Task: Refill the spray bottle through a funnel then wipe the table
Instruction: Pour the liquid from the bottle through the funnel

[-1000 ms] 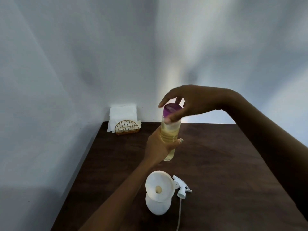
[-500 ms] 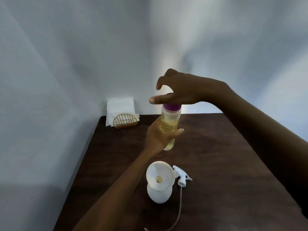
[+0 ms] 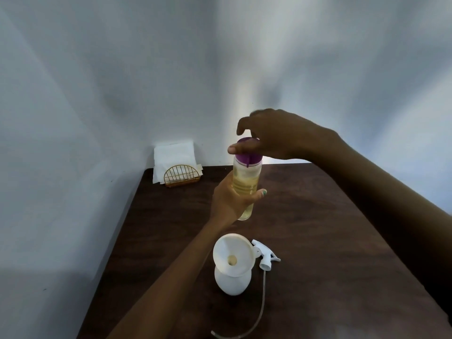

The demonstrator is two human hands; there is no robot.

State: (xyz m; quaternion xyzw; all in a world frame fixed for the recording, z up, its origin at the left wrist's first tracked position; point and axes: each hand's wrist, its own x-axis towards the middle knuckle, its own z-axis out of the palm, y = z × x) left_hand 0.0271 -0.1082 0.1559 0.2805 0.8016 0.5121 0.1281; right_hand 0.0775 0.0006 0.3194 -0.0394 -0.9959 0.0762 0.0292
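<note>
We hold the refill bottle [image 3: 245,184] upright in our left hand [image 3: 231,199], right hand [image 3: 271,137] pinching its purple cap [image 3: 247,156] from above (cap still on), funnel [image 3: 232,256] in the spray bottle [image 3: 231,281] on the surface [image 3: 330,241] directly below-near our left hand.

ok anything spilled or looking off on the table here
No spill shows. The sprayer head lies on the table beside the bottle, which fits refilling. The funnel sits tilted in its neck, so it could tip during pouring.
</note>
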